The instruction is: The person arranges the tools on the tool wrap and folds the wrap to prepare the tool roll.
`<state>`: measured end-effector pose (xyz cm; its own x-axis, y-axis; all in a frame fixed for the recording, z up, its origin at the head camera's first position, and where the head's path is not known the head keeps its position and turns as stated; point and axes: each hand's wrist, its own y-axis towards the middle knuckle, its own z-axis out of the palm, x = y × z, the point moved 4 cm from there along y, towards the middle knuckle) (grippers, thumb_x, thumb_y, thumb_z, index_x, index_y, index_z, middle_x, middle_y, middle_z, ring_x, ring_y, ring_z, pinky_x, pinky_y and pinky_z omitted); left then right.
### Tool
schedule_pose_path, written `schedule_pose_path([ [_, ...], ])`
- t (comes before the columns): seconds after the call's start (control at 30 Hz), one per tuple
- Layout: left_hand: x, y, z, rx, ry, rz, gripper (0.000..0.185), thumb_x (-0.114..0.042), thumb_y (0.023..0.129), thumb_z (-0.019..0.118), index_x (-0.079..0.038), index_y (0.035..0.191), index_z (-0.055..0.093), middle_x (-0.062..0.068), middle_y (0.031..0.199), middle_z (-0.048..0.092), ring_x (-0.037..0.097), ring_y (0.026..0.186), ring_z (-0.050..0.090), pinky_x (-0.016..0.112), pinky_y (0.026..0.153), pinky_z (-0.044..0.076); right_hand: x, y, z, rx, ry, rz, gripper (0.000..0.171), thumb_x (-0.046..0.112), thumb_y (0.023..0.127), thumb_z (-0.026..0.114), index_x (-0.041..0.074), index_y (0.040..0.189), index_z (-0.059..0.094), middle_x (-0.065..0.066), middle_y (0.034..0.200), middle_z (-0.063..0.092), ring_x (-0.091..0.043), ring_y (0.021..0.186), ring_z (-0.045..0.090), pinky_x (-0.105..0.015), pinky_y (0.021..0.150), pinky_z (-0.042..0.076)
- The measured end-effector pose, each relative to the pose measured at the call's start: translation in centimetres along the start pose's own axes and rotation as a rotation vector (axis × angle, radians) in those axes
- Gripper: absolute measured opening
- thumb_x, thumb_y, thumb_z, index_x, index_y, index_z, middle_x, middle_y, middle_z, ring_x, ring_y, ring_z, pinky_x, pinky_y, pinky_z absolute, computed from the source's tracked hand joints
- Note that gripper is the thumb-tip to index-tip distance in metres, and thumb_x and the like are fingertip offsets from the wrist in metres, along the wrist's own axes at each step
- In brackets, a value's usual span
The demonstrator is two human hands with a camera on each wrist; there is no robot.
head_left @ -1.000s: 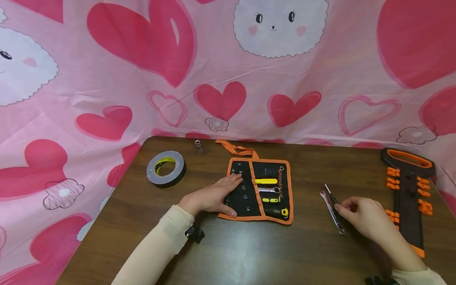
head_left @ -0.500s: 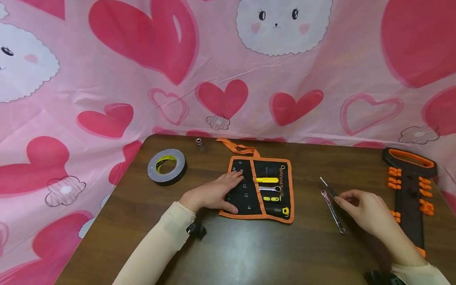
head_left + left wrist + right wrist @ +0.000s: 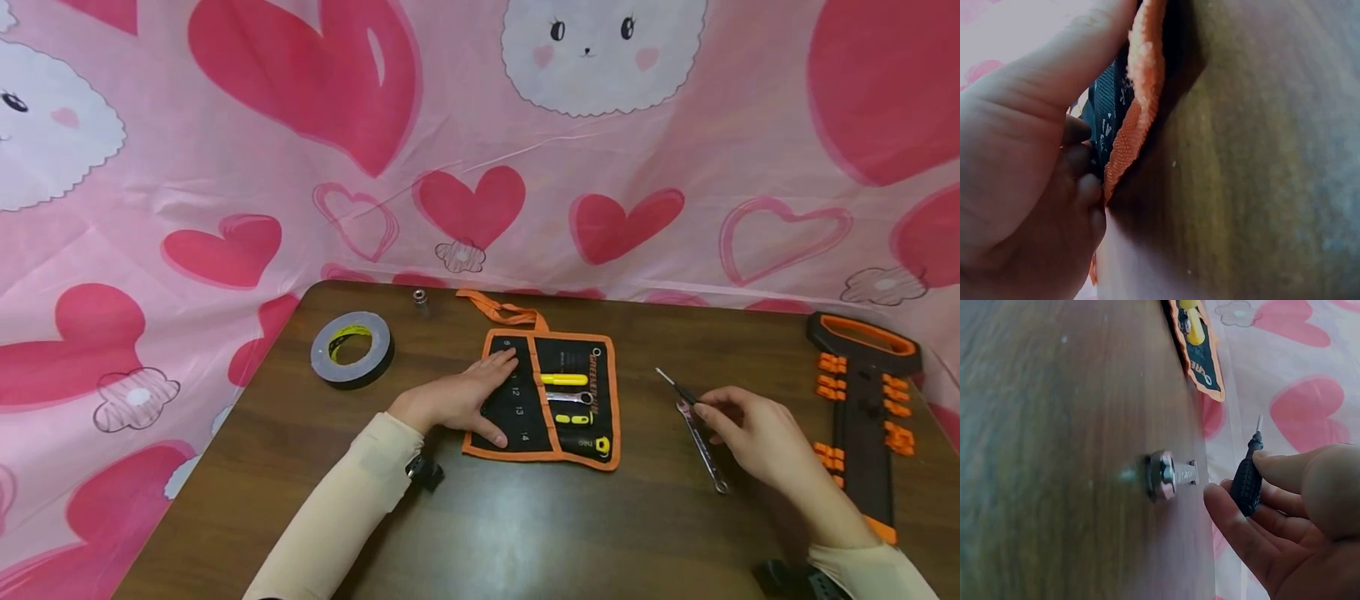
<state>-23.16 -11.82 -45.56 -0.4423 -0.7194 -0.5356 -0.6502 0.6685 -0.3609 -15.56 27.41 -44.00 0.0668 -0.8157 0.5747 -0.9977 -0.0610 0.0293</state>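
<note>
A black tool roll (image 3: 551,398) with orange trim lies unrolled mid-table, holding yellow-handled tools and a small wrench in its pockets. My left hand (image 3: 480,392) rests flat on its left half, fingers straight, thumb at the lower edge; in the left wrist view the thumb (image 3: 1066,69) lies along the orange trim (image 3: 1141,94). My right hand (image 3: 701,408) pinches a small black-handled screwdriver (image 3: 678,390), its tip pointing up and left, right of the roll. A silver wrench (image 3: 705,454) lies on the table just under that hand; its end (image 3: 1163,475) shows beside the screwdriver (image 3: 1247,481).
A roll of grey tape (image 3: 351,350) lies at the table's (image 3: 525,533) back left, with a small metal socket (image 3: 422,300) behind it. A black and orange tool rack (image 3: 862,400) lies along the right edge. Pink heart-print cloth (image 3: 480,167) hangs behind.
My right hand has lifted the screwdriver off the table and carried it up and left, away from the wrench. My left hand has slid slightly further up the roll.
</note>
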Motion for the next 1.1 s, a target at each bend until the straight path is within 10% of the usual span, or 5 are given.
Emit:
schedule_pose_path([
  [1.1,0.0,0.8,0.2,0.024,0.045,-0.029,0.124,-0.055,0.084,0.090,-0.015,0.175,0.016,0.000,0.185,0.003,0.022,0.172,0.001,0.048,0.140,0.008,3.4,2.0,0.0,-0.182,-0.007,-0.194,0.019,0.013,0.098,0.080,0.007,0.116,0.081,-0.012,0.105,0.081,0.000,0.079,0.057,-0.025,0.068,0.047],
])
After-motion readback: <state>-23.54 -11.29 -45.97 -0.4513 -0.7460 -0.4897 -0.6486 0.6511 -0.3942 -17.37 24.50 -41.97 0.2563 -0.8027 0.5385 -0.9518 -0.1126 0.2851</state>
